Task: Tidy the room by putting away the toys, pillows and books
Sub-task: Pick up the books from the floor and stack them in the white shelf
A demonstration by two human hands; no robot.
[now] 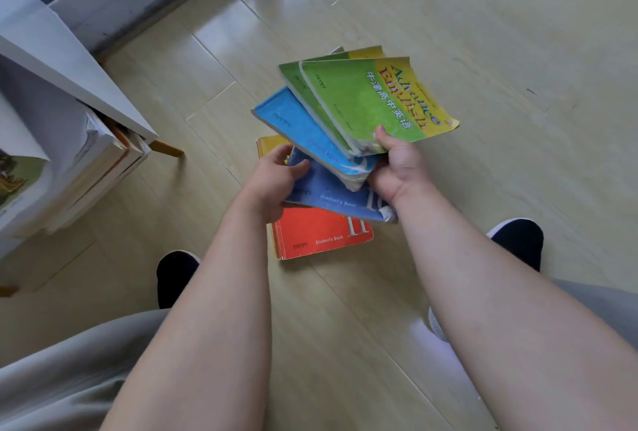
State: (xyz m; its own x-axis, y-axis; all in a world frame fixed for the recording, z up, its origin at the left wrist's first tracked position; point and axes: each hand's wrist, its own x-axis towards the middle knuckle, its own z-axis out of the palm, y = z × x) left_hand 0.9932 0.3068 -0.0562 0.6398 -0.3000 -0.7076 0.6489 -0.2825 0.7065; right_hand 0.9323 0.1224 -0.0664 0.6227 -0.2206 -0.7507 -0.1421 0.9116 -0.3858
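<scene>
Just above the red book (321, 234) on the floor (483, 51), the right hand (397, 168) pinches a fan of light, limp, slick paperbacks (366, 102) at one corner, while the left hand (276, 178) curls its fingers (300, 166) round the blue book (324, 192); squaring them and gripping the spines looks safer.

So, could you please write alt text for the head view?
A person's right hand grips fanned green books and a light blue book; the left hand holds a dark blue book above an orange book on the floor.
</scene>
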